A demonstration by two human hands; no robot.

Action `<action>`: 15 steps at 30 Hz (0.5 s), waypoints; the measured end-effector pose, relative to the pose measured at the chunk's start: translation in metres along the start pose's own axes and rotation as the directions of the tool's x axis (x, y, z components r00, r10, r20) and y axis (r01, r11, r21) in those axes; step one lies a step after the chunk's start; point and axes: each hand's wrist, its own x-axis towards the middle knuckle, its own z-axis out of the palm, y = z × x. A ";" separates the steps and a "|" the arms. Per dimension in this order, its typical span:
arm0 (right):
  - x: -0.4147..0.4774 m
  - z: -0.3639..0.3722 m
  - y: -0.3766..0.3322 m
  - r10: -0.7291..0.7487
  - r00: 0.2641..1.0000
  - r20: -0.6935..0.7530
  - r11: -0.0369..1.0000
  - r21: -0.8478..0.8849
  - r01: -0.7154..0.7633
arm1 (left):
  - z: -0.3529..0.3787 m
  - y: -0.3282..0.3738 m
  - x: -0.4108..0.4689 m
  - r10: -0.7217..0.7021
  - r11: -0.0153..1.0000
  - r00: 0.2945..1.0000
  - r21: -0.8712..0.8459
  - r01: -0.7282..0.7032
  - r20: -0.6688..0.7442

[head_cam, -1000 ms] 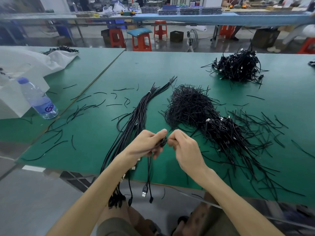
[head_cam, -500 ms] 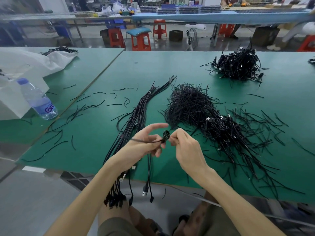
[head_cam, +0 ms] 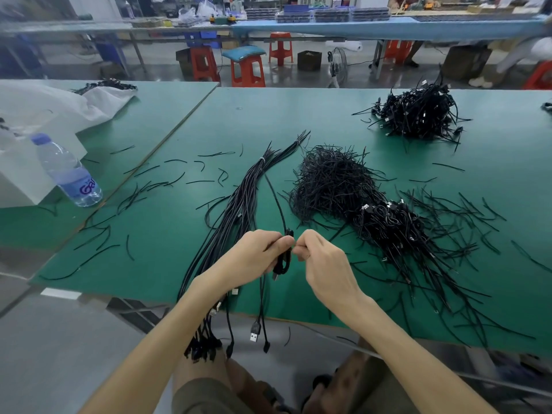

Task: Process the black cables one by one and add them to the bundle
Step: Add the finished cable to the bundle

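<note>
left hand (head_cam: 254,255), right hand (head_cam: 324,259): fingertips clamped on thin coiled black cable (head_cam: 282,262) | tail now sprung free, just right of long straightened black cable bundle (head_cam: 239,204) | uncoiling begun, bundling pending

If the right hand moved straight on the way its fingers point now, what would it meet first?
The right hand would probably meet the left hand, right behind the cable both pinch.

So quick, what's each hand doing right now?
Left hand: closed, gripping the coiled black cable.
Right hand: closed, pinching the same cable near its top.
</note>
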 end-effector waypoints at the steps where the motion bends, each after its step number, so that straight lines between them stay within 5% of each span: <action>1: 0.000 0.000 0.000 -0.022 1.000 0.001 1.000 -0.009 0.022 | -0.002 -0.002 0.002 -0.036 0.997 0.998 -0.059 0.039 0.055; 7: 0.006 0.001 0.005 -0.290 0.957 0.002 0.927 -0.250 0.282 | -0.005 -0.008 0.003 -0.238 0.795 0.899 -0.458 0.398 0.368; 15: 0.003 -0.007 0.009 -0.223 0.973 0.060 0.948 -0.219 0.231 | 0.003 -0.011 0.010 -0.164 0.901 0.959 -0.361 0.240 0.230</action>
